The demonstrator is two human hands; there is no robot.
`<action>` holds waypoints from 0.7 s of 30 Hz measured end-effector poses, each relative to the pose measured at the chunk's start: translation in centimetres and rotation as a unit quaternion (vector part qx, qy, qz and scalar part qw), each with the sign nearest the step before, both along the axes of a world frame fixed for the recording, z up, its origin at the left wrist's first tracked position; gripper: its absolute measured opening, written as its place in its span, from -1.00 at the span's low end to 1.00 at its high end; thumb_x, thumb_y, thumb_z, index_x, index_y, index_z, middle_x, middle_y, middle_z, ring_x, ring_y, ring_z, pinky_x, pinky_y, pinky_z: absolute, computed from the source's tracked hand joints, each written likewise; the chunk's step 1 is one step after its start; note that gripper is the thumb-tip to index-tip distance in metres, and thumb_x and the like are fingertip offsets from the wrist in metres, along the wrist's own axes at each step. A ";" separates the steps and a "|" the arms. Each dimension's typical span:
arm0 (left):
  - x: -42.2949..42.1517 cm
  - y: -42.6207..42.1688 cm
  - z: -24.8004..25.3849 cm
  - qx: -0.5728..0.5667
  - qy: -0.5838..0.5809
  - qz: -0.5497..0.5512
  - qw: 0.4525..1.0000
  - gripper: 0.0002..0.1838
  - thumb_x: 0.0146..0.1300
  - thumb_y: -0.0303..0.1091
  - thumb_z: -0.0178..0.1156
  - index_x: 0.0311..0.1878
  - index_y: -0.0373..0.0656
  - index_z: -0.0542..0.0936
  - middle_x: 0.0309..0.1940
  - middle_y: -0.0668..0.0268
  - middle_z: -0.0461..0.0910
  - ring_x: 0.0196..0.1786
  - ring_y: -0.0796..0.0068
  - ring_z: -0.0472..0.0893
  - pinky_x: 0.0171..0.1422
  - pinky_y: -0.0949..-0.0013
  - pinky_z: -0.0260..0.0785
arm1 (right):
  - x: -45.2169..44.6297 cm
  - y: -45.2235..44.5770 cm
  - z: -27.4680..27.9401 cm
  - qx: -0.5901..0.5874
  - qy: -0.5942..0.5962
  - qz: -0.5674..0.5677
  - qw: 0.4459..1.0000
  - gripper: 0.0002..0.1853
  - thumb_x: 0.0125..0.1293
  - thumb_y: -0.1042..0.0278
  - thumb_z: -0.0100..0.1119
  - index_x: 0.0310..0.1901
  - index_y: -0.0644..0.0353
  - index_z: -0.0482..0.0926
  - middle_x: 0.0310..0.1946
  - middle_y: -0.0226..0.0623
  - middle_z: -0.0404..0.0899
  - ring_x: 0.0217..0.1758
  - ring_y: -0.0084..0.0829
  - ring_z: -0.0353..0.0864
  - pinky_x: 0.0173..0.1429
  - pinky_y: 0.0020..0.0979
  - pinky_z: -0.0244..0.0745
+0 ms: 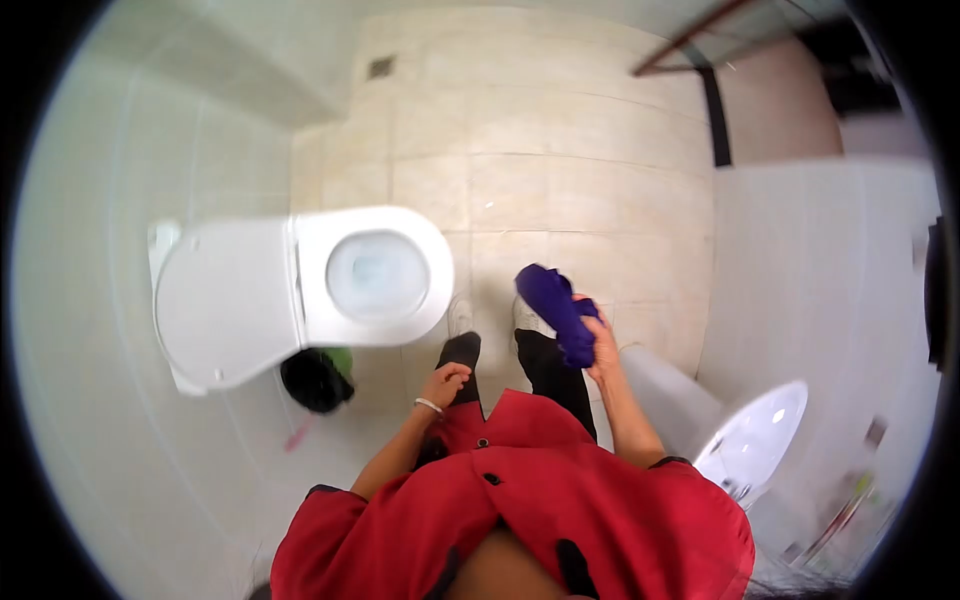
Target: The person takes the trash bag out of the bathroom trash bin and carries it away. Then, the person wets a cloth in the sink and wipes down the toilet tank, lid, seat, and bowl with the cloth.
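My right hand [602, 346] is closed around a bunched purple cloth [553, 305], which hangs out past the fingers in front of my right leg. My left hand [447, 383], with a pale bracelet at its wrist, is held in front of my left leg. Its fingers are curled together and nothing shows in them. To the left is a white toilet [428, 300] with its lid [228, 300] raised against the tank side. Water shows in the bowl. Neither hand touches the toilet.
A black-lined waste bin [315, 382] stands beside the toilet. At the right is a white washbasin [757, 435] on a pedestal. Beige floor tiles [500, 130] stretch ahead, with a small drain [381, 67]. A brown-framed glass panel [760, 40] is at the upper right.
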State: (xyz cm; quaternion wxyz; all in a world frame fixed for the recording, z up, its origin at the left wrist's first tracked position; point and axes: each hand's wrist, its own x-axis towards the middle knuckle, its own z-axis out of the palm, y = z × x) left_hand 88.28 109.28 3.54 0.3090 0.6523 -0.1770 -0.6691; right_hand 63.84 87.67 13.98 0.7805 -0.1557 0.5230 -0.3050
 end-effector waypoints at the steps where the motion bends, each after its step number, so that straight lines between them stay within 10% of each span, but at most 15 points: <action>1: 0.3 -1.6 0.5 -0.014 -0.003 -0.041 0.999 -0.77 0.22 -0.50 0.00 -0.17 -0.21 0.63 -0.33 0.32 0.63 -0.32 0.58 0.55 -0.19 0.50 0.44 | -3.1 -0.1 1.0 -0.023 -0.019 -0.063 0.998 -0.60 0.20 0.36 0.10 0.11 0.07 0.46 -0.18 -0.29 0.57 -0.26 -0.46 0.59 -0.25 -0.42 0.56; 13: -8.5 -30.9 7.4 -0.050 -0.148 -0.273 0.949 -0.83 0.21 -0.39 0.11 -0.19 -0.12 0.64 -0.41 0.35 0.64 -0.47 0.64 0.53 -0.45 0.57 0.30 | -27.6 6.5 16.9 -0.300 -0.081 -0.484 0.818 -0.45 0.20 0.13 0.08 0.24 -0.01 0.27 0.04 -0.16 0.47 -0.16 -0.29 0.57 -0.36 -0.29 0.52; 21: -32.9 -45.2 12.4 -0.185 -0.041 -0.505 0.842 -0.80 0.24 -0.33 0.11 -0.14 -0.15 0.62 -0.38 0.37 0.65 -0.42 0.63 0.55 -0.39 0.58 0.32 | -36.9 12.2 20.0 -0.402 0.024 -0.629 0.665 -0.40 0.21 0.04 0.10 0.26 -0.03 0.22 0.14 -0.16 0.38 -0.02 -0.22 0.54 -0.32 -0.24 0.54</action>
